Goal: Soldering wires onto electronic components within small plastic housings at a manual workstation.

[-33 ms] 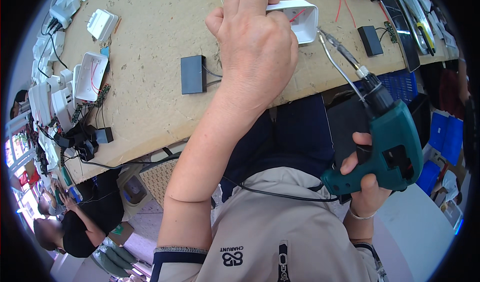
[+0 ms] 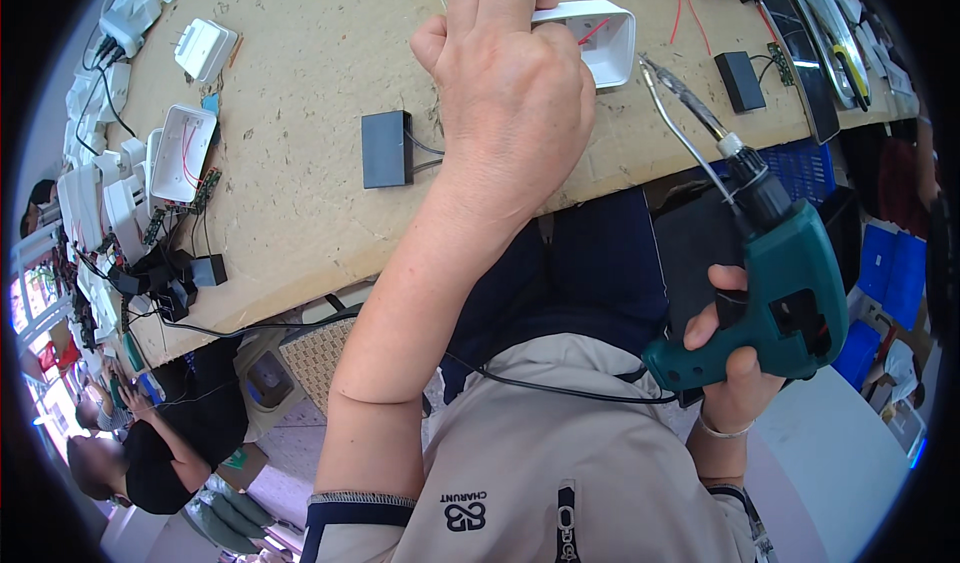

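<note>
My left hand (image 2: 515,93) is closed over one end of a white plastic case (image 2: 610,58) at the far edge of the view. A red wire (image 2: 594,32) shows inside the case; my hand hides the rest of it. My right hand (image 2: 735,353) is wrapped round the grip of a green soldering gun (image 2: 795,293), one finger near its trigger. The gun's dark tip and thin metal side tube point up-left, a little right of the case and apart from it. Left of my left wrist, a black box (image 2: 387,150) with two black wires lies on the table.
White cases, circuit boards and black boxes crowd the table's left side, including an open white case (image 2: 182,153). A white plug-in case (image 2: 205,51) lies farther back. At right are another black box (image 2: 740,81) and a phone (image 2: 803,68). A cable (image 2: 560,391) crosses my lap; a person (image 2: 175,443) sits left.
The soldering gun has shifted very slightly to the right with my right hand, and its tip is a bit farther from the white case. My left hand looks unmoved.
</note>
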